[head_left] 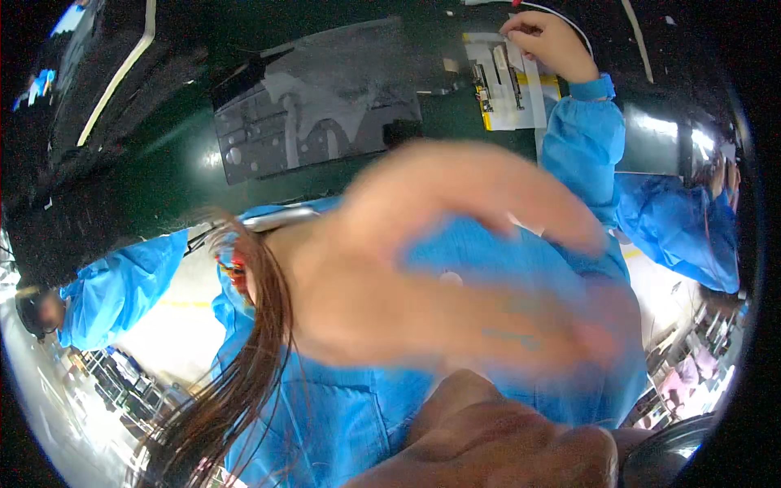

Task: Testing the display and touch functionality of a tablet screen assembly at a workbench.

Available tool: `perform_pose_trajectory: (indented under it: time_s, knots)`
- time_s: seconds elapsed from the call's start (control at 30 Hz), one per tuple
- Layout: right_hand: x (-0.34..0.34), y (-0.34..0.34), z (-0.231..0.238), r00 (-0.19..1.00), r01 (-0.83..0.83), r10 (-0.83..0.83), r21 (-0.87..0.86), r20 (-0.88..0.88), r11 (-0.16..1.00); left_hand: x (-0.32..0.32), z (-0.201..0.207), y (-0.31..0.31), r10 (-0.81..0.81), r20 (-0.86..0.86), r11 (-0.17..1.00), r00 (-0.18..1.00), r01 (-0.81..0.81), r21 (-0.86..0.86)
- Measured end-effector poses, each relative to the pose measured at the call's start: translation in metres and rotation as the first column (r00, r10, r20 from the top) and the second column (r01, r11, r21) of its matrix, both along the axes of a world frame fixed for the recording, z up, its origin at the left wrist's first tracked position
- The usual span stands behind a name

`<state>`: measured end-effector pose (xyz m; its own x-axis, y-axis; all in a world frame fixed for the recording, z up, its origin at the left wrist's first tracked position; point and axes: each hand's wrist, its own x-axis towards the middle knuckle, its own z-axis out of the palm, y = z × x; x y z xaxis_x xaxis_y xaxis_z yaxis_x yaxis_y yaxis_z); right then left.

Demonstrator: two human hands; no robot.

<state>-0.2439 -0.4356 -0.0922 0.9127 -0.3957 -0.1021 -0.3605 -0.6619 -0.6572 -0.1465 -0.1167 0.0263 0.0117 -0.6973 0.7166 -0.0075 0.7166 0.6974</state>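
Blurred hand before a co-worker in a blue gown

The right hand point(455, 260), fingers spread and empty, hovers close to the lens; the left hand point(496, 443), curled below it, grip indiscernible; beyond, the co-worker's hand point(547, 42) touches white-and-yellow sheets point(508, 85) on the dark table point(163, 163)

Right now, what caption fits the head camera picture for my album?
A blurred bare hand sweeps close before the camera, while a blue-sleeved hand touches white and yellow flat parts on the dark green table.
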Motion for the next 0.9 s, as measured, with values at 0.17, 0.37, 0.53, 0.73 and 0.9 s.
perform_pose_trajectory:
  time_s: [0.17,0.37,0.53,0.73,0.9]
  knots:
    - [-0.006,0.001,0.000,0.998,0.056,-0.054,0.052,-0.041,0.997,0.076,-0.033,0.039,0.525,0.811,0.486,0.260,-0.873,-0.035]
    - [-0.002,0.003,0.002,0.998,0.057,-0.055,0.048,-0.035,0.997,0.128,-0.118,0.104,0.641,0.746,-0.021,0.181,-0.967,0.253]
    - [0.000,0.005,0.000,0.994,0.103,-0.101,0.049,-0.026,0.994,0.098,-0.119,0.083,0.808,0.518,0.010,0.281,-0.885,0.465]
    - [0.000,-0.002,-0.007,0.994,0.105,-0.105,0.062,0.001,0.993,0.084,-0.110,0.057,0.912,0.151,0.199,0.382,-0.733,0.650]
    - [0.001,-0.005,-0.004,0.997,0.077,-0.074,0.097,-0.028,0.992,0.093,-0.085,0.059,0.847,-0.267,0.505,0.459,-0.541,0.672]
